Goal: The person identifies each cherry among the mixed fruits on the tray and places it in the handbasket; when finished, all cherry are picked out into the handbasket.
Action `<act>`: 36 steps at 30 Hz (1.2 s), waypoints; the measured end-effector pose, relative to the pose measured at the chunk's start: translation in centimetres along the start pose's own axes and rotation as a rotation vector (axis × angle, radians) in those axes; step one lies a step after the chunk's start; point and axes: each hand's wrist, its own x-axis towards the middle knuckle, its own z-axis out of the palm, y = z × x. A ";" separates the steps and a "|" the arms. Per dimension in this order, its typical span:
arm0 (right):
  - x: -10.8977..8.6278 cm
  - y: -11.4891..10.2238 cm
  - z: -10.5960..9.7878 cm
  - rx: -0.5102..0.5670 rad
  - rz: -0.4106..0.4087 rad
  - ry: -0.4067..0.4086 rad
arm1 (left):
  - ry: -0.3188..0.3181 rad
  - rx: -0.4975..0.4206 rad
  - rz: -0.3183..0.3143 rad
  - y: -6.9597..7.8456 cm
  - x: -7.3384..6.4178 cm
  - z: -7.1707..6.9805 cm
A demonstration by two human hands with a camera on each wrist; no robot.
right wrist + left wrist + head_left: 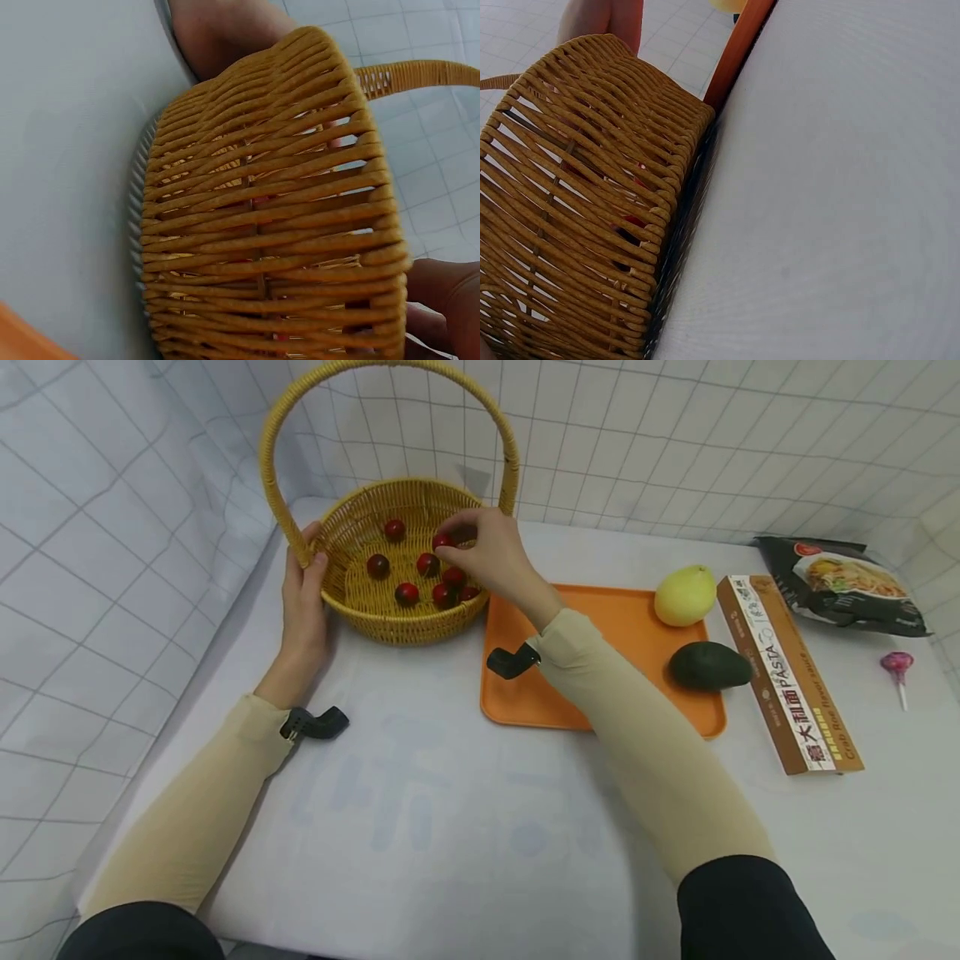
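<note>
A yellow woven basket (405, 628) with a tall arched handle stands at the back left, holding several dark red cherries (407, 594). My left hand (302, 606) grips its left rim by the foot of the handle, thumb over the edge. Over the right part of the basket, my right hand (491, 547) pinches one cherry (442, 540) between thumb and fingertips. Both wrist views are mostly filled by the basket's woven wall (577, 195), with the cherries showing only as red glints through the gaps. In the right wrist view, part of the right hand (450, 307) appears beyond the rim.
Right of the basket lies an orange tray (525, 714), partly under my right forearm. A yellow pear-like fruit (686, 596) and an avocado (709, 666) are at its right side. Farther right are a brown pasta box (787, 677), a black noodle packet (843, 585) and a pink lollipop (897, 663).
</note>
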 end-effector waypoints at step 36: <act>-10.7 1.0 -5.6 -0.144 -0.230 0.101 | 0.002 -0.003 -0.007 -0.1 0.1 -0.3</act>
